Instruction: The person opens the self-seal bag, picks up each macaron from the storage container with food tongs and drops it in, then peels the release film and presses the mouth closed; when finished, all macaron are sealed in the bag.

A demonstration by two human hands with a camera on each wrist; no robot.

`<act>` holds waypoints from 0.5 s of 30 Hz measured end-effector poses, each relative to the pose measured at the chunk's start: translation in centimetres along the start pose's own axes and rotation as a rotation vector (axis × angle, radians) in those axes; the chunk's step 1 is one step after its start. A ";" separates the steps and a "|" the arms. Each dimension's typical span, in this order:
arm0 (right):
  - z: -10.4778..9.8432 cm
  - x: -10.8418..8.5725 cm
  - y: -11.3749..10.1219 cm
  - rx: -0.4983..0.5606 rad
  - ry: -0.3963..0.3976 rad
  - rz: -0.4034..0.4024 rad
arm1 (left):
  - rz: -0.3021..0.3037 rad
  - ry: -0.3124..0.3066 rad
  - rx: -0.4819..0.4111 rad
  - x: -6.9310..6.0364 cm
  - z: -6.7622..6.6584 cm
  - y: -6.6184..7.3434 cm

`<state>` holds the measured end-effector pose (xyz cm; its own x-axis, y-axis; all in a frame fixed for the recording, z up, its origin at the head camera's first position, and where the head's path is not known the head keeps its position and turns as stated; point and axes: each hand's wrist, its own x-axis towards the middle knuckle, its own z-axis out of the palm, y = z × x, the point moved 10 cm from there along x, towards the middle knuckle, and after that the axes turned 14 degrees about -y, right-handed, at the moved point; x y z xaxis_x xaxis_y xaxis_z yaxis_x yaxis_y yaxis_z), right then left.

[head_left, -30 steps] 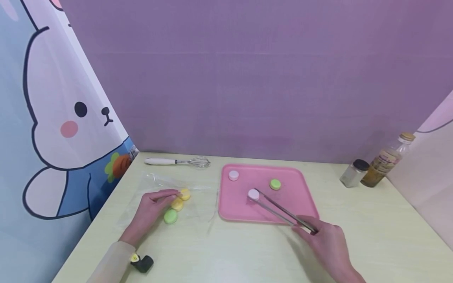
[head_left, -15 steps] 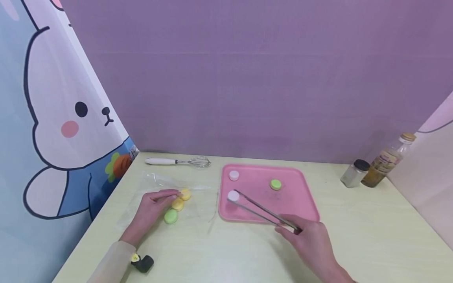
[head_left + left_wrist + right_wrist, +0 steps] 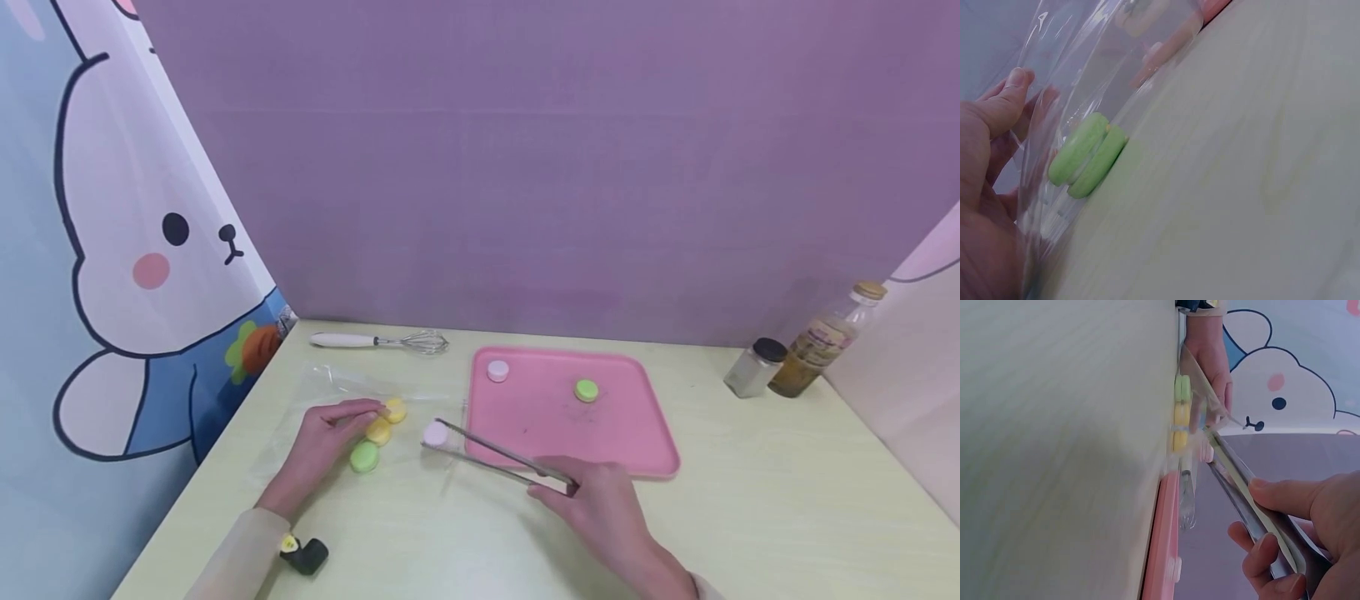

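My left hand [image 3: 330, 442] pinches the film of a clear plastic bag [image 3: 300, 417] and holds it raised. Inside the bag are two yellow macarons [image 3: 379, 431] and a green macaron [image 3: 1088, 155], in a slanting row beside that hand. With my right hand [image 3: 600, 508] I grip metal tongs [image 3: 510, 454], thumb on one side and fingers on the other. Between the tong tips is a pale lilac macaron [image 3: 435, 433], just left of the pink tray [image 3: 540, 433], near the bag's right side. A second lilac macaron [image 3: 498, 371] and a green macaron [image 3: 587, 390] lie on the tray.
A whisk [image 3: 378, 341] with a white handle lies behind the bag. At the back right stand a small jar [image 3: 755, 368] with a black lid and a corked bottle [image 3: 828, 342] of brown liquid. A purple backdrop [image 3: 525, 167] rises behind the table.
My right hand has carried the tongs and the lilac macaron leftward, from over the tray to beside the bag. The left hand stays in place, pinching the bag.
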<state>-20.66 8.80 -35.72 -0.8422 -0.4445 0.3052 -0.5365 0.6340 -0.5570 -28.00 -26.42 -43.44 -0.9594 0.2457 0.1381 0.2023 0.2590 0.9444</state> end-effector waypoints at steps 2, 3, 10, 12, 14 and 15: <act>0.5 0.5 -0.2 -0.009 -0.025 0.000 | -0.006 -0.001 -0.004 0.0 0.0 0.0; 0.8 0.7 -0.3 -0.012 -0.038 0.000 | -0.010 0.001 -0.007 0.1 0.0 -0.1; 2.3 1.9 -1.0 -0.009 -0.107 -0.012 | -0.015 0.003 -0.004 0.1 0.0 -0.1; 2.7 2.2 -1.2 0.003 -0.124 -0.016 | -0.014 0.006 -0.009 0.0 0.0 0.0; 3.1 2.4 -1.3 0.012 -0.141 -0.022 | -0.016 0.009 -0.009 0.0 0.0 0.0; 3.3 2.5 -1.5 0.013 -0.143 -0.031 | -0.016 0.010 -0.009 0.0 0.0 0.1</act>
<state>-21.81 4.67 -36.66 -0.8084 -0.5500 0.2099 -0.5606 0.6106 -0.5594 -28.01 -26.38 -43.39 -0.9644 0.2325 0.1258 0.1853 0.2547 0.9491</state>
